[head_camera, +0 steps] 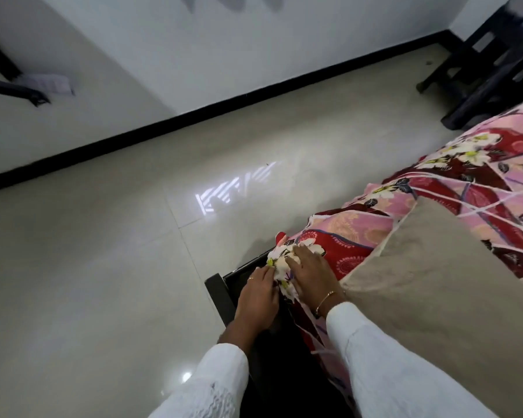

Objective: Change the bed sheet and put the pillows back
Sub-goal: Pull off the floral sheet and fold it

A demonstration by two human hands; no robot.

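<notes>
A pink and red floral bed sheet covers the mattress on the right. At the mattress corner its bunched white-flowered end is handled by both hands. My left hand pinches the sheet's corner from the left, over the black bed frame. My right hand lies flat on top of the bunched corner, fingers fairly straight, pressing it down. A beige pillow lies on the sheet at the right, close to my right wrist.
A glossy pale tiled floor spreads to the left of the bed. A white wall with a black skirting runs across the back. A dark piece of furniture stands at the upper right beyond the bed.
</notes>
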